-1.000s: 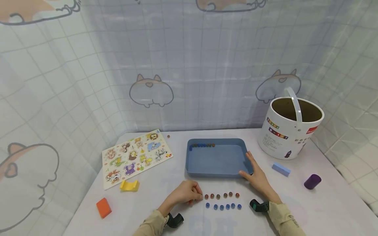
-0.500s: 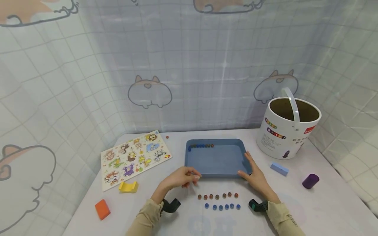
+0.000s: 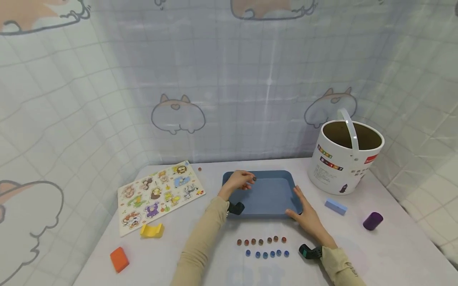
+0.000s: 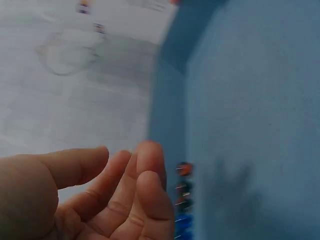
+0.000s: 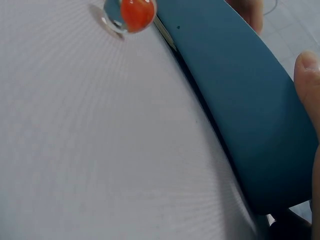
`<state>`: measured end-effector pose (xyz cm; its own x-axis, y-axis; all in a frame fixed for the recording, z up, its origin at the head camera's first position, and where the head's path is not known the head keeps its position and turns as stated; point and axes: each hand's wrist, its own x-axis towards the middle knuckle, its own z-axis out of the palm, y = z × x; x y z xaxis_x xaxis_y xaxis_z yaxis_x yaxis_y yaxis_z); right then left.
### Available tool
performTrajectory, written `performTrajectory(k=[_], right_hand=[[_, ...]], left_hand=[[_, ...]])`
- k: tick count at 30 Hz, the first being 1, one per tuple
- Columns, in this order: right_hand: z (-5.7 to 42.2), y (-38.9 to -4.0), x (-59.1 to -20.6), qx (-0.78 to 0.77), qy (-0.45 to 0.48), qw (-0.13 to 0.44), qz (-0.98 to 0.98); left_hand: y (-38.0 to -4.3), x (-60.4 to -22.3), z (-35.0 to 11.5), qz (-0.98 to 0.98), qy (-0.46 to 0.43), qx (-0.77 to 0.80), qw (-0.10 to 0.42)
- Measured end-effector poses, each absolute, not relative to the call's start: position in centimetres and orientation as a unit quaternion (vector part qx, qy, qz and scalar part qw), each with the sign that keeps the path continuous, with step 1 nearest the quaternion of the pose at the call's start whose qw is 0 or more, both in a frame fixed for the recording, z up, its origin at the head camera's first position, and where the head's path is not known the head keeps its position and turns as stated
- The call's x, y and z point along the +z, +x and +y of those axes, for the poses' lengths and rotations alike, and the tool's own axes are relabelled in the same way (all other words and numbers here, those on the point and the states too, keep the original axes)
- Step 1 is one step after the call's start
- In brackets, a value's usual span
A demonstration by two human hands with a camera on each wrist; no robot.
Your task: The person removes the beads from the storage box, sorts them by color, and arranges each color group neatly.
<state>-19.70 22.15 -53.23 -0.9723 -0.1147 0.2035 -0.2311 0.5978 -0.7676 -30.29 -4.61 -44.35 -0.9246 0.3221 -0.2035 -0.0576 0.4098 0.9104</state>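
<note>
My left hand [image 3: 239, 180] is over the left part of the blue tray [image 3: 273, 194]. Its thumb and fingers stand apart in the left wrist view, nothing visible between them. A dark marble [image 3: 254, 178] shows right at its fingertips. Along the tray wall lie orange [image 4: 185, 169], dark and blue marbles [image 4: 183, 227], partly hidden by the fingers. My right hand [image 3: 310, 220] rests at the tray's front right corner, fingers spread and thumb [image 5: 307, 75] by the rim. In front of the tray are a row of reddish-brown marbles [image 3: 261, 242] and a row of blue marbles [image 3: 265, 255].
Left of the tray are an animal puzzle board [image 3: 162, 210], a yellow block [image 3: 152, 231], an orange block [image 3: 119, 259] and a lone marble [image 3: 199, 169]. To its right stand a white bucket [image 3: 336, 174], a light blue block [image 3: 335, 206] and a purple cylinder [image 3: 373, 221].
My left hand has left a marble at the left end of the reddish-brown row and moved forward over the tray. The right hand stays at the tray corner.
</note>
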Motion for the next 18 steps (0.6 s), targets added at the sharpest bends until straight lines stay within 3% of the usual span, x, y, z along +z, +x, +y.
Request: performTrajectory(k=[9, 18], right_hand=[[22.0, -19.7, -53.4, 0.438, 0.102, 0.076, -0.890], [22.0, -19.6, -53.2, 0.437, 0.097, 0.075, -0.891]], left_hand=[[-32.0, -46.8, -1.7, 0.844, 0.006, 0.527, 0.103], [-32.2, -47.6, -0.8, 0.867, -0.007, 0.492, 0.082]])
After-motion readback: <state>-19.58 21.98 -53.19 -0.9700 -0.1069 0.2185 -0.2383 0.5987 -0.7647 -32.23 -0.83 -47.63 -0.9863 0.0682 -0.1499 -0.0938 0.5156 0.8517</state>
